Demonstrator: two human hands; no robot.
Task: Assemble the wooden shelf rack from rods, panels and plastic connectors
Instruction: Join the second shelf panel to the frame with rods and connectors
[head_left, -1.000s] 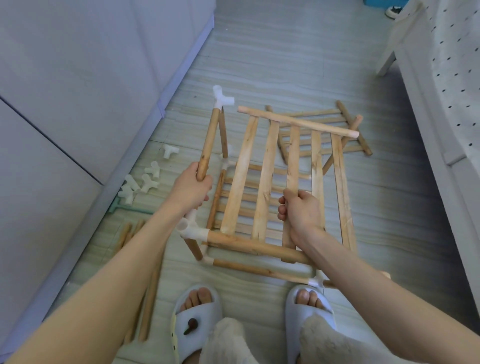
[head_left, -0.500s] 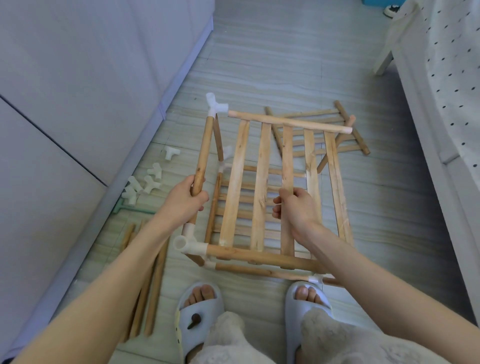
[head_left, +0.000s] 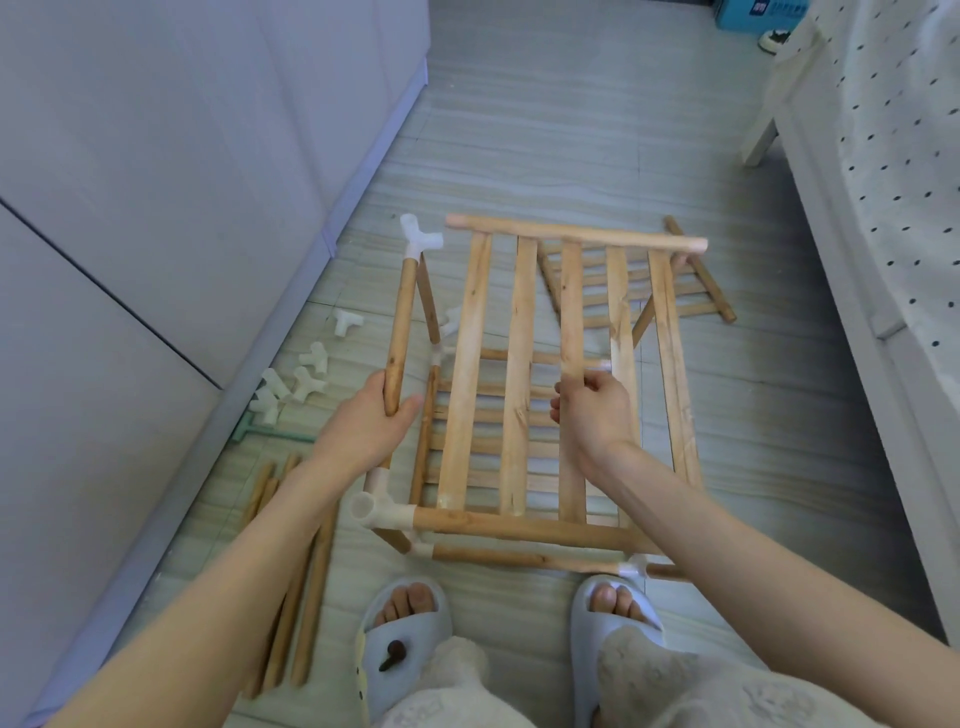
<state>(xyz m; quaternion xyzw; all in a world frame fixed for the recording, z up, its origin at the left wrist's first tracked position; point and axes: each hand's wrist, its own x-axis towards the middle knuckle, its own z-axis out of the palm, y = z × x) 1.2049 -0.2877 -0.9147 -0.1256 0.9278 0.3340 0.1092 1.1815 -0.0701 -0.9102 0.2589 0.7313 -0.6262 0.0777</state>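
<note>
Left grip (head_left: 371, 421) curled round side rod (head_left: 400, 332); right grip (head_left: 592, 410) pinched a panel (head_left: 519, 374) slat. Panel's far rail had drifted clear of the connector (head_left: 418, 240) socket, unseated above the floor.

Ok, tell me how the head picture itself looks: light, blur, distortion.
Head view: soft, even daylight, with no hard shadows on the floor; the wide lens bends the cabinet edges and bed frame outward; the slatted panel and left hand are sharp; the right hand is slightly smeared at the fingertips.
</note>
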